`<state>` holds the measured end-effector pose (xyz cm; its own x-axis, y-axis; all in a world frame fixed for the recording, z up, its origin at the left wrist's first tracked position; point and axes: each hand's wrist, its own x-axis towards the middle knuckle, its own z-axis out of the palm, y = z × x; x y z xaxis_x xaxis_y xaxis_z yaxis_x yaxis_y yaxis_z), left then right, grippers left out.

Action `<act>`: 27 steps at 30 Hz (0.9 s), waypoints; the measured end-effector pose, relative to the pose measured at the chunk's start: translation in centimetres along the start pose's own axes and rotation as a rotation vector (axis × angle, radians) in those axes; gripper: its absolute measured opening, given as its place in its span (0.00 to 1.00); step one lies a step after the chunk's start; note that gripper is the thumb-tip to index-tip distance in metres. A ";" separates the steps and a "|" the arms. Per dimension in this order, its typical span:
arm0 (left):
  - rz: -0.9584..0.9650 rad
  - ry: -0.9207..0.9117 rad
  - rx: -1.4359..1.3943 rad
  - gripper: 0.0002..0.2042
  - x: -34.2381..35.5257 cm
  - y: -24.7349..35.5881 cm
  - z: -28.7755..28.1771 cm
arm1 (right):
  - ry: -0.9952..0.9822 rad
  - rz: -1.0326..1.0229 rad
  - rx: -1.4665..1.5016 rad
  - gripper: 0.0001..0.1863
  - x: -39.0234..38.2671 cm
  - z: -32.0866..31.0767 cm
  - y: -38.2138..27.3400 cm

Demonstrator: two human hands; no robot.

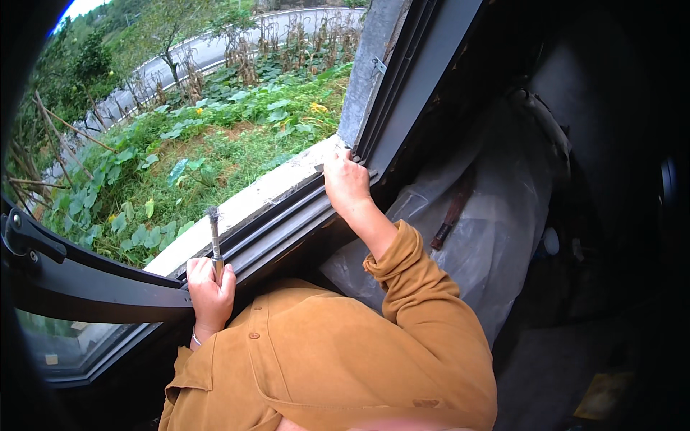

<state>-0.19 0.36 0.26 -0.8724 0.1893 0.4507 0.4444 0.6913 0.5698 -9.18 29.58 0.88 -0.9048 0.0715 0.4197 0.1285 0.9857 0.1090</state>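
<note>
My left hand (210,296) is closed round the handle of a small brush (215,241), which stands upright with its dark bristles at the top. That hand is beside the near end of the dark window track (284,224), close to the open sash. Farther along, my right hand (347,181) is at the corner where the track meets the upright frame (411,79). Its fingers are curled together there, and what they hold, if anything, is hidden. A small dark bit shows at the fingertips.
The dark window sash (108,287) swings out at the left. A pale sill (248,197) runs outside the track, with green plants (194,169) beyond. Clear plastic sheeting (474,266) hangs to the right, with a dark-red object (453,212) on it.
</note>
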 end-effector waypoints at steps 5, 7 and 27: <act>-0.008 0.008 -0.005 0.12 -0.1 0.0 0.0 | 0.068 -0.075 -0.014 0.08 0.1 -1.4 -0.9; -0.001 0.003 0.006 0.12 -0.1 0.0 0.0 | 0.062 -0.104 0.003 0.08 0.7 -1.9 -1.9; 0.006 0.025 -0.023 0.12 0.1 0.3 0.1 | 0.102 0.012 0.259 0.06 -3.5 -2.9 -1.1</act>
<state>-0.18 0.64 0.46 -0.8644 0.1755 0.4712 0.4544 0.6739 0.5826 -4.96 27.78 1.85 -0.8565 0.0802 0.5099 0.0187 0.9920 -0.1246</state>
